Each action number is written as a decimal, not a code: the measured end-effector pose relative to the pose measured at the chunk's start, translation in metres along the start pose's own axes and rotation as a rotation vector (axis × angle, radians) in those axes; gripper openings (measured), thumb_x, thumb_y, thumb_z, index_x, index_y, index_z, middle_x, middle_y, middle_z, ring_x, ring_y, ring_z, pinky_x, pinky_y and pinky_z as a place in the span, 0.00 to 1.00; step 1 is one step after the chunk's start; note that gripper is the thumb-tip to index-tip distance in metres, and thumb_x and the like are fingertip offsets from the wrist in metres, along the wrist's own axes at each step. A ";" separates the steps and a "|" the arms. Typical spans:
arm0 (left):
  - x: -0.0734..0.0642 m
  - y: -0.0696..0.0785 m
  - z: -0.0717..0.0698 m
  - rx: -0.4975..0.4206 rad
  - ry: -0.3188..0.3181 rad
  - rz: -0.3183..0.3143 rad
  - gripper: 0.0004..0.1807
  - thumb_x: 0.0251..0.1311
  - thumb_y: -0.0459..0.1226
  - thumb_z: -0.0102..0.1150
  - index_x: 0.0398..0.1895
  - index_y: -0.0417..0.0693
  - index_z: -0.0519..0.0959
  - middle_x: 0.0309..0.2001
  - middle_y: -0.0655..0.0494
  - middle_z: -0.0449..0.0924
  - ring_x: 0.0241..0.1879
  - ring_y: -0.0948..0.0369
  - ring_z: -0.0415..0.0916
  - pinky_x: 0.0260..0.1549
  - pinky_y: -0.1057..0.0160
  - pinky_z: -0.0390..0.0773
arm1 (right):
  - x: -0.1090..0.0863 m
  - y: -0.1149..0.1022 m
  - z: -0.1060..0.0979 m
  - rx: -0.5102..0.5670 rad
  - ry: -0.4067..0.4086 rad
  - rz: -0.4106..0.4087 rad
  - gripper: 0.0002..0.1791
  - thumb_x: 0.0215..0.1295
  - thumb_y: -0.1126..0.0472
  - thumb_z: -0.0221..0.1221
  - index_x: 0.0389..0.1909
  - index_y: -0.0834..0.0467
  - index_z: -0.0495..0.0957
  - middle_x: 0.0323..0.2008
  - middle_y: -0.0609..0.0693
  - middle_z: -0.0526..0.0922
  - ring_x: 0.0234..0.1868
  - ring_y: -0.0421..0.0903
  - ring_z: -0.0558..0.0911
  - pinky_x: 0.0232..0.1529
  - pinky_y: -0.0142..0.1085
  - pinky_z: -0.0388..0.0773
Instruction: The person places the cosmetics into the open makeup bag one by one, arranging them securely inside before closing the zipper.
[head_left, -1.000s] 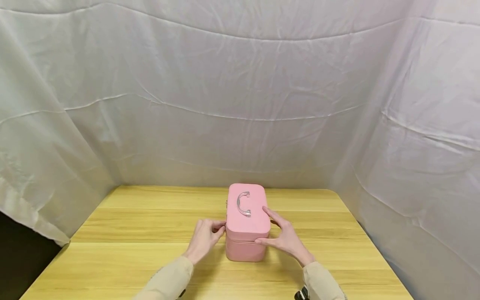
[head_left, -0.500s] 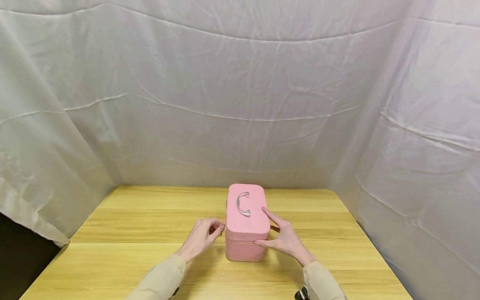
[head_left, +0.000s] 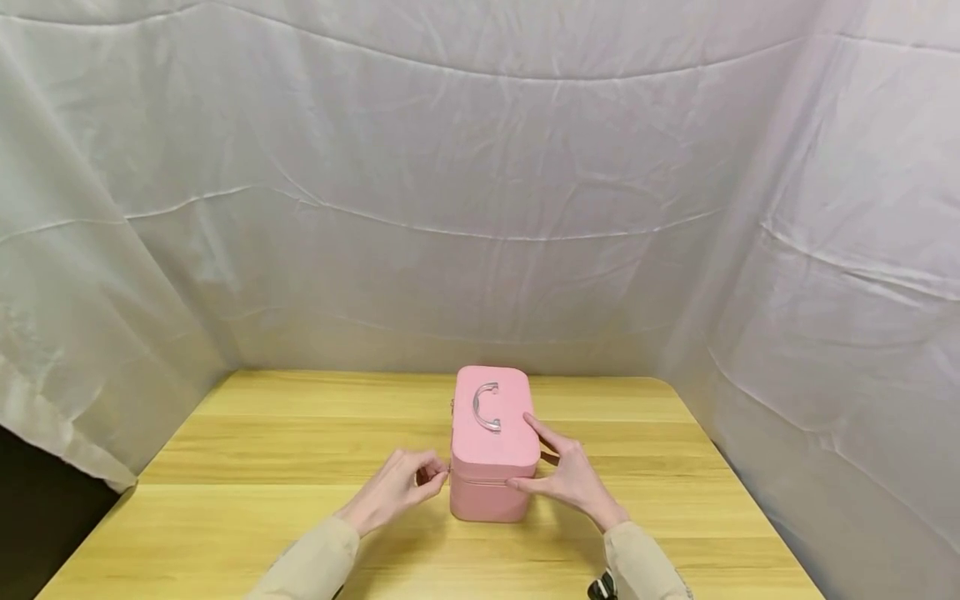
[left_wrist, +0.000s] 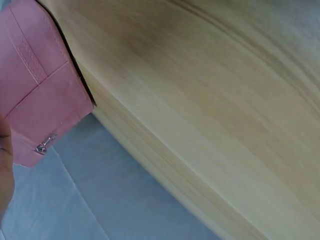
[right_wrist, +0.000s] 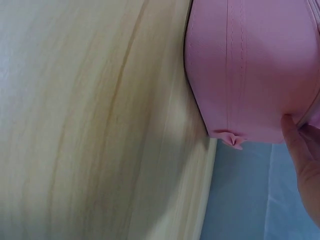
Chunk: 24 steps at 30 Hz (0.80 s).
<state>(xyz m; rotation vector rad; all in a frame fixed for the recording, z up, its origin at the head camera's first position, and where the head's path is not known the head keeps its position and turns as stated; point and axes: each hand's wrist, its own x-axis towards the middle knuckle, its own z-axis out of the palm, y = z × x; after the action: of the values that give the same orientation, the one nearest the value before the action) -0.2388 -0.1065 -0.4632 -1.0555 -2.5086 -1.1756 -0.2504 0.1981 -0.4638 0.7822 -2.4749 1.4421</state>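
Note:
A pink cosmetic case (head_left: 495,446) with a silver top handle (head_left: 485,408) stands upright on the wooden table, its lid down. My left hand (head_left: 397,486) pinches with thumb and forefinger at the zip line on the case's left side, near the front corner; a zip pull there is hidden by the fingertips. A second silver zip pull (left_wrist: 44,145) hangs farther back on that side. My right hand (head_left: 568,479) grips the front right corner, thumb across the front at the zip seam and forefinger along the lid's right edge. In the right wrist view a finger (right_wrist: 295,140) presses the pink side.
The light wood tabletop (head_left: 300,433) spreads around the case. Pale grey cloth (head_left: 480,208) hangs behind it and at both sides. A small pink bow-like tab (right_wrist: 231,139) sticks out low on the case. A dark area (head_left: 45,508) shows beyond the table's left side.
My left hand has slid along the case's left side toward me, from the middle front to nearer the front corner. The right hand and the case have stayed put.

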 end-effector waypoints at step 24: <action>0.003 0.023 0.018 0.107 -0.046 0.289 0.06 0.62 0.27 0.63 0.38 0.39 0.88 0.26 0.57 0.86 0.25 0.81 0.64 0.23 0.85 0.71 | -0.001 -0.001 0.001 0.013 0.002 0.025 0.54 0.47 0.56 0.79 0.75 0.57 0.63 0.72 0.62 0.68 0.69 0.59 0.74 0.62 0.46 0.80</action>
<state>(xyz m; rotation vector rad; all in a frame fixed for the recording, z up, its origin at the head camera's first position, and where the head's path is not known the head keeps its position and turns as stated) -0.2234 -0.0814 -0.4599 -1.3720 -2.3201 -0.9348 -0.2491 0.1967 -0.4641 0.7550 -2.4849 1.4673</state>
